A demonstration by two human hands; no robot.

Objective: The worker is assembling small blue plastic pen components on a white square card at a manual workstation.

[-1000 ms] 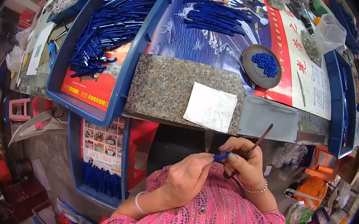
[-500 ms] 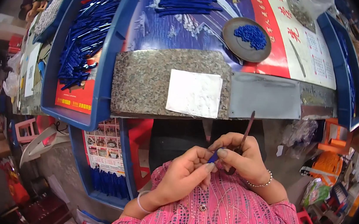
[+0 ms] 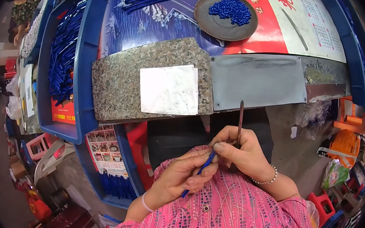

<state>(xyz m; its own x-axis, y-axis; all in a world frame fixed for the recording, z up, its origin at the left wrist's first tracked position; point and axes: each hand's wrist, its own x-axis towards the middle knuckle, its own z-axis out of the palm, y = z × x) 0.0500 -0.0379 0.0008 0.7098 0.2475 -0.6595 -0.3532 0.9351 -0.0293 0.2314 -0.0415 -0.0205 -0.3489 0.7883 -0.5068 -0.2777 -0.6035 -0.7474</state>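
My two hands meet low in front of the bench, above my lap. In my left hand [image 3: 180,174] lies a slim blue stick [image 3: 207,162], slanting down to the left across the closed fingers. Its upper end is pinched at the thumb and fingertip of my right hand [image 3: 247,155]. The same right hand also keeps a thin dark brown rod [image 3: 241,118] in its grip, which points up toward the bench edge. The rod's lower end is hidden by the fingers. Whether anything small sits at the stick's upper tip I cannot tell.
On the bench are a granite slab [image 3: 121,81], a folded white cloth or paper [image 3: 169,90], a grey plate [image 3: 257,82], and a round dish [image 3: 203,20] of small blue pieces. Blue trays [image 3: 91,60] of blue sticks stand left; another tray [image 3: 356,47] is at right.
More of the blue stick shows now, running down past my left fingers. The rod stands more upright. The whole view has shifted, so the bench things appear farther left.
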